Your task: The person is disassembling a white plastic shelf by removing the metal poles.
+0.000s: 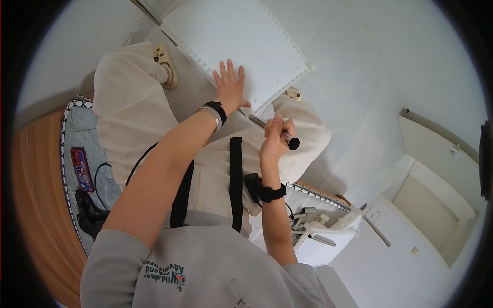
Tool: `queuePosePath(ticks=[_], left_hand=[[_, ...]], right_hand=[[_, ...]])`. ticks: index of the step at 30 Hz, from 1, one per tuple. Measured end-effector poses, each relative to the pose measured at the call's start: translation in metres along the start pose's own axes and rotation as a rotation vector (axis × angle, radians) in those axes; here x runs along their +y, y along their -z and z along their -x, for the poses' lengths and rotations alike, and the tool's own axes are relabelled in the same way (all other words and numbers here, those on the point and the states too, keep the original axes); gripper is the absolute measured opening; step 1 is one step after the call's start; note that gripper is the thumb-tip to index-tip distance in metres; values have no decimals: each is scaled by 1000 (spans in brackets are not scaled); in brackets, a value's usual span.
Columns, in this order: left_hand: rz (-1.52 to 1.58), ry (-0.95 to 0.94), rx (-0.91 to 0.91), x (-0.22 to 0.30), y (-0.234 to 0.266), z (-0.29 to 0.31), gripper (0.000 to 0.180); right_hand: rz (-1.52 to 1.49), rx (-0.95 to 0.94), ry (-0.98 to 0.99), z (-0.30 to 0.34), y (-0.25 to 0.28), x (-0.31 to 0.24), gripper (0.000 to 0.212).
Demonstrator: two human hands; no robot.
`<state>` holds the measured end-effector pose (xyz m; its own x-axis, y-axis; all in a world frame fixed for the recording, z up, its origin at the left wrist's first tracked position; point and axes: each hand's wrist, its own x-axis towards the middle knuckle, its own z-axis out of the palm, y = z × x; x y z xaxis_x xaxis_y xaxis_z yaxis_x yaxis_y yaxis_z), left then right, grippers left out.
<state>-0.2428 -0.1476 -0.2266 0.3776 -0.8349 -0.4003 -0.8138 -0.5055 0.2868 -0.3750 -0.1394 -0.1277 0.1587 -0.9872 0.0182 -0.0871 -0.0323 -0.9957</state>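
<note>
A white rectangular panel (231,36) with a toothed rim lies in front of my legs. My left hand (231,87) rests on its near edge, with fingers stretched out over the surface and the thumb near the corner. My right hand (277,136) is wrapped round a short metal tube (291,142) just right of that hand. The tube's far end points at the panel's near corner; I cannot tell whether they are joined. Another metal tube (147,11) stands out from the panel's far left corner.
On a grey mat (100,128) to the left lie a phone in a red case (80,169) and a black object (90,213). Metal and white parts (313,220) are piled at my right, near a loose metal tube (376,231). A white cabinet (436,205) stands farther right.
</note>
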Motion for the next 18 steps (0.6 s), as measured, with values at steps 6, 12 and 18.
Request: queuePosePath(ticks=[6,12,18], left_hand=[[-19,20,-33,4,5,-3,116],[-14,17,-21,12,2,-7,115],[-24,40,-29,15,-1,-12,116]], right_hand=[[-63,-93,-61,-9,7,-1,34],[-100,-183,-102,-25,19,-9,31],[11,-300,-68,-34,30,-8,24]])
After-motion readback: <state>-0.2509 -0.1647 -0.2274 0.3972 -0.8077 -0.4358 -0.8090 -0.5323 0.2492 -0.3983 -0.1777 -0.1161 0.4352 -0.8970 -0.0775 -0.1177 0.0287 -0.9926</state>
